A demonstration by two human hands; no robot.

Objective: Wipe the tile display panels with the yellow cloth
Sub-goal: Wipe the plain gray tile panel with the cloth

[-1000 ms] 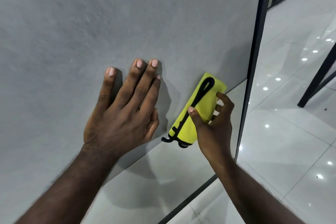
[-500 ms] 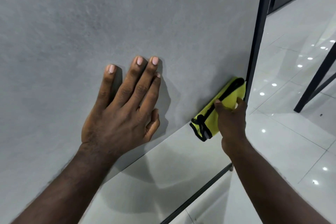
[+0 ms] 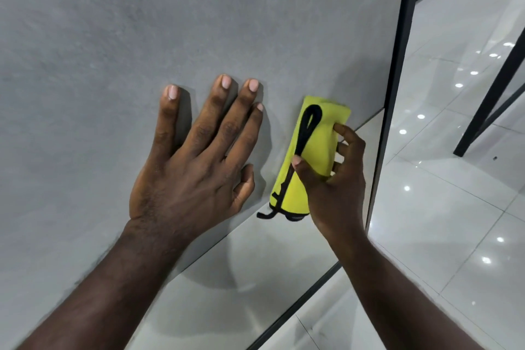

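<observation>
The left hand (image 3: pixel 193 167) lies flat against the matte grey tile display panel (image 3: pixel 170 23), palm to the surface, fingers straight and spread, thumb tucked at the lower right edge of the palm; it holds nothing. The right hand (image 3: pixel 335 187) grips the yellow cloth (image 3: pixel 309 156), which is folded into a compact, roughly cylindrical bundle. The thumb presses across the front face of the bundle, and the fingers (image 3: pixel 342 129) curl round its right side. The cloth stands nearly upright, tilted slightly to the right at the top, and is positioned just beside the left hand, apart from it. A black hanging loop (image 3: pixel 308 125) and black edge trim run along the front of the cloth, with a short trim end protruding at the bottom left. The cloth sits against the lower right area of the grey panel, its lower end reaching the seam with the glossy light panel (image 3: pixel 241 278) below. The contact face is hidden, so it likely touches the panel, but this cannot be confirmed. A black frame (image 3: pixel 397 94) borders both panels on the right. Beyond it lies a glossy white tiled floor (image 3: pixel 454 207) showing light reflections, with a black slanted leg (image 3: pixel 494 88) standing on it at the far right.
</observation>
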